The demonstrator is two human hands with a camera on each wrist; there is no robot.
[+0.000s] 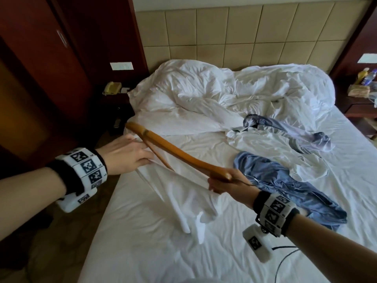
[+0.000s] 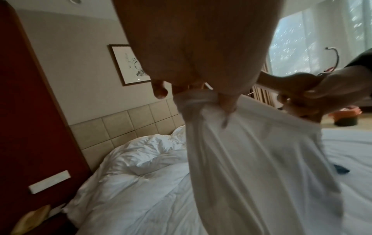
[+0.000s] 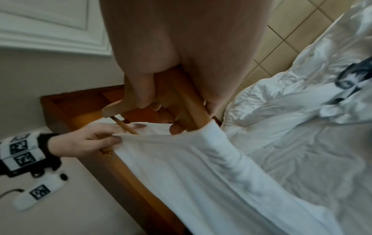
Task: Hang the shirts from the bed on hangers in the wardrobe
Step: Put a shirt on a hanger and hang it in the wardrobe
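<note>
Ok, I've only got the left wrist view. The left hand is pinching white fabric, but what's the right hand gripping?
Observer: The right hand has its grip on a wooden hanger, at the middle by the hook.
Operator: Is the hanger in the shirt?
Observer: Partly. In the right wrist view one arm runs inside the white shirt. The other end is bare, beside the left hand.
Operator: Any other shirts on the bed?
Observer: Yes. A blue shirt lies crumpled by the right wrist, and a grey-blue garment lies beyond it.
</note>
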